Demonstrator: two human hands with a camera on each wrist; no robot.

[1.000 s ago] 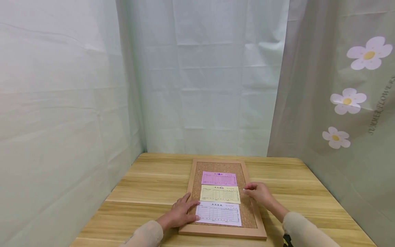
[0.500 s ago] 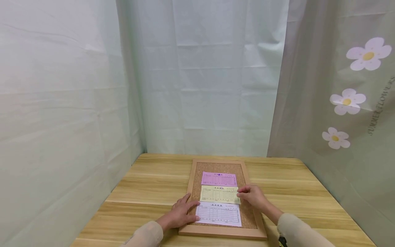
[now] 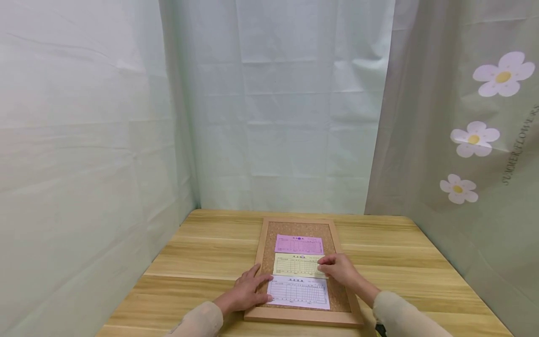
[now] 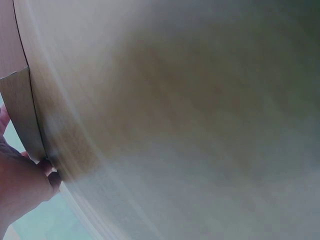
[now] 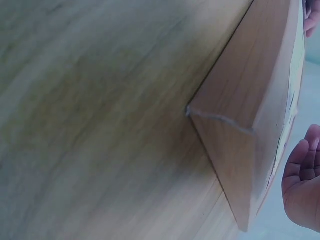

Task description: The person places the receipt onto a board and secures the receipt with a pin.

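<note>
In the head view a wood-framed cork board lies on the table. Three printed slips run down it: pink at the far end, yellow in the middle, white nearest. Over the board's left edge my left hand rests spread, with fingertips at the white slip's left corners. My right hand pinches a tiny white piece between thumb and index finger, above the yellow slip's right end. Its exact kind I cannot tell. The right wrist view shows my curled fingers beside the board's side.
The wood-grain table extends around the board. Pale curtains hang behind and at the left. At the right hangs a curtain with printed flowers. A purple round mark sits at the pink slip's top.
My right hand has moved left from the board's right edge to over the yellow slip's right end, still pinching the white piece. My left hand and the slips stay put.
</note>
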